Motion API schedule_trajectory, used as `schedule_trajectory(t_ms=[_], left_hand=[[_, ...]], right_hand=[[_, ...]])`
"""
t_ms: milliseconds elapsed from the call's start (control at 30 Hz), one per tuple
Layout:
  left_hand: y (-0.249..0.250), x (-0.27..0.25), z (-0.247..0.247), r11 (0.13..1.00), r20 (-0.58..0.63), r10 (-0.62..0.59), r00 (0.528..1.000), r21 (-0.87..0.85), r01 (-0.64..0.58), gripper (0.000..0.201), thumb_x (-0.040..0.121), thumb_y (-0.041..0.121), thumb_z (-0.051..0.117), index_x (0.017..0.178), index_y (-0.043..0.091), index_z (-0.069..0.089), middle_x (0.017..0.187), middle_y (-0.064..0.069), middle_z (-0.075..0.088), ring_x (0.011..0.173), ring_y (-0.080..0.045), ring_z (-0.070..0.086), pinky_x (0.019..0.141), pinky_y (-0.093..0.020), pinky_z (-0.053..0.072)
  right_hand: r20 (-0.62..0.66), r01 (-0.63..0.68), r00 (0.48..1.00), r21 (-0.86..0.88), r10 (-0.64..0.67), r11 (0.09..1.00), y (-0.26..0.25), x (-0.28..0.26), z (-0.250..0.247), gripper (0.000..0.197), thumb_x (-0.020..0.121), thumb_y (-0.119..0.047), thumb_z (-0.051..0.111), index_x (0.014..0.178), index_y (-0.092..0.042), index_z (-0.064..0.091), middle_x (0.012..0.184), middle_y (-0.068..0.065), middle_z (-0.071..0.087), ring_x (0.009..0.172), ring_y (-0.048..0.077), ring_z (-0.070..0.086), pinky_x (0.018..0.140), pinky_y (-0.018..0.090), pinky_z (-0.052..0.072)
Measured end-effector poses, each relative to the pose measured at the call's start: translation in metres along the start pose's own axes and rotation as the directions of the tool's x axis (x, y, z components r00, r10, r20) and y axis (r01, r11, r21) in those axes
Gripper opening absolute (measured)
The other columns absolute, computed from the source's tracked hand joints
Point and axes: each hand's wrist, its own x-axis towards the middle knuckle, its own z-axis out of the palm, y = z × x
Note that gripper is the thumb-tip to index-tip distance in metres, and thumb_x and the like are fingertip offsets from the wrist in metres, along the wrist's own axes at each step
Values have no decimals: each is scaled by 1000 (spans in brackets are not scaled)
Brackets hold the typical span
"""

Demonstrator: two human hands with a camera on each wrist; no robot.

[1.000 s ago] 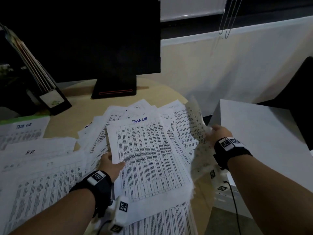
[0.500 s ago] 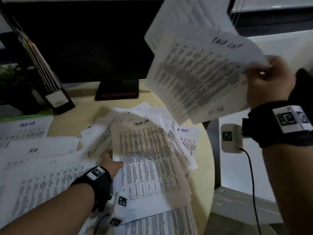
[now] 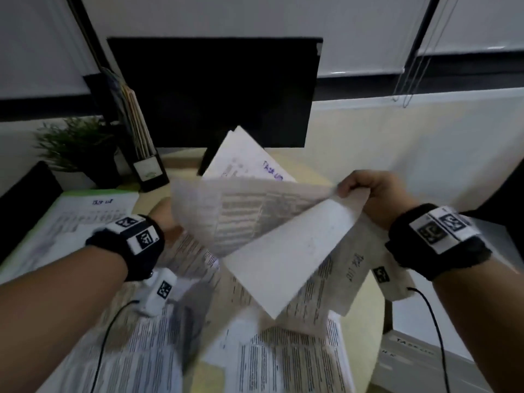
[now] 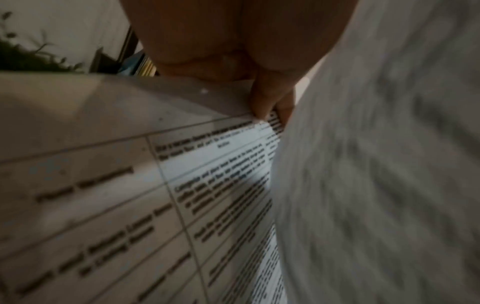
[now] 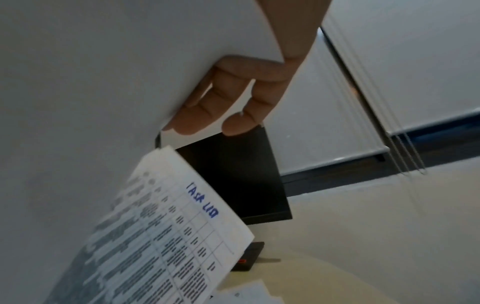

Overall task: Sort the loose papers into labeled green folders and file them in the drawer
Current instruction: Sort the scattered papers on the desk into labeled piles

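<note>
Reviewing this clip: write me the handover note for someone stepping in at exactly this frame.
Right hand: grips a bunch of sheets by their edge, raised above the table.
Left hand: pinches another sheet at its edge, marked "Task List".
Loose papers cover the table. A Task List page lies on a green folder at the left.
Done: at least one page rests on a folder.
Left: sort the held sheets and the pile, then file the folders. No drawer can be made out.

Raised sheets [image 3: 255,219] hide the left hand's [image 3: 166,219] fingers.
</note>
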Motion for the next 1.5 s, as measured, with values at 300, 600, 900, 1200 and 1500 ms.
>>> schedule_trajectory(t_ms=[300,600,900,1200,1500], left_hand=[[75,-46,-35,956,198,293,935,-56,-287,57,55,77,63,93,35,71,100,14,66,95,-1,61,92,-27,46],[72,-58,-4,950,86,288,954,98,-296,53,90,6,55,134,33,40,126,7,51,107,-13,52,81,-22,40],[34,-44,0,858,34,158,987,-499,-120,73,82,-10,57,143,21,30,119,1,62,107,-17,62,87,-33,53],[-36,-32,79,920,292,-171,941,-294,259,66,84,-8,50,140,22,34,129,-5,54,103,-23,54,79,-27,47],[-82,-32,117,936,248,-248,937,-190,298,109,53,29,92,142,24,28,127,5,55,106,-20,58,92,-37,50]], right_hand=[[277,273,946,-404,-167,873,-61,13,13,30,78,-2,62,87,-29,71,87,-3,63,84,25,60,73,23,34],[-211,162,957,-187,-201,969,-56,21,10,12,78,-22,65,83,-27,75,116,-1,65,108,23,58,92,39,44],[-231,-548,730,363,643,753,37,9,12,14,77,-15,64,64,-11,60,70,15,63,60,25,59,58,41,53],[21,-775,632,38,775,631,74,-7,101,44,89,-16,59,132,-9,50,118,19,62,89,32,60,76,33,48],[90,-770,612,-160,785,618,78,-21,147,33,94,-22,47,124,-27,59,129,9,55,113,32,53,93,35,45]])
